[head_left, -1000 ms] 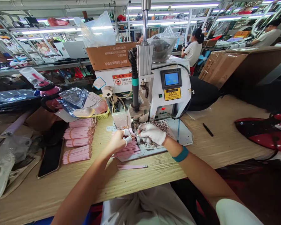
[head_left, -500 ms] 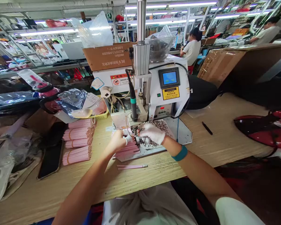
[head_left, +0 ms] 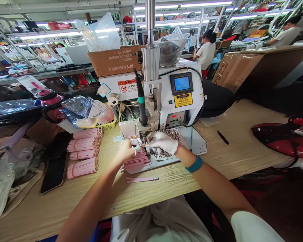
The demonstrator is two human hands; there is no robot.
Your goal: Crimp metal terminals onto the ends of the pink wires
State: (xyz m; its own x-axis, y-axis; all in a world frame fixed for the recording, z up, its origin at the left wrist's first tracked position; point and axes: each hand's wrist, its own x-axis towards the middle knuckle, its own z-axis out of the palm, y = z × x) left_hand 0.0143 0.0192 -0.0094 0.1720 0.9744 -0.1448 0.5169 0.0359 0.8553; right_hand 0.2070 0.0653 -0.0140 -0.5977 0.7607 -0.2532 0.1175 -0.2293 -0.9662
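Note:
At the foot of a white benchtop machine [head_left: 184, 114] with a soldering-iron-like handle [head_left: 142, 109], both hands work close together. My left hand [head_left: 128, 150], with white finger covers, is closed in a pinch beside the tip; what it grips is hidden. Below it lies a pile of thin pink strips [head_left: 138, 160] on the machine's base plate. My right hand [head_left: 164, 143], in a white glove, also pinches right under the tip, its fingertips hiding anything held. Around that hand are many small grey-white pieces [head_left: 175, 134]. Two loose pink strips [head_left: 141, 179] lie in front.
Banded bundles of pink strips [head_left: 82, 168] are stacked at left, beside a dark phone [head_left: 54, 173]. A yellow basket [head_left: 108, 125] stands behind them. To the right lie a black pen [head_left: 223, 137] and a red-black object [head_left: 280, 139]. Other people sit farther back.
The machine's iron handle has risen a little. Both hands stay almost where they were, under the tip.

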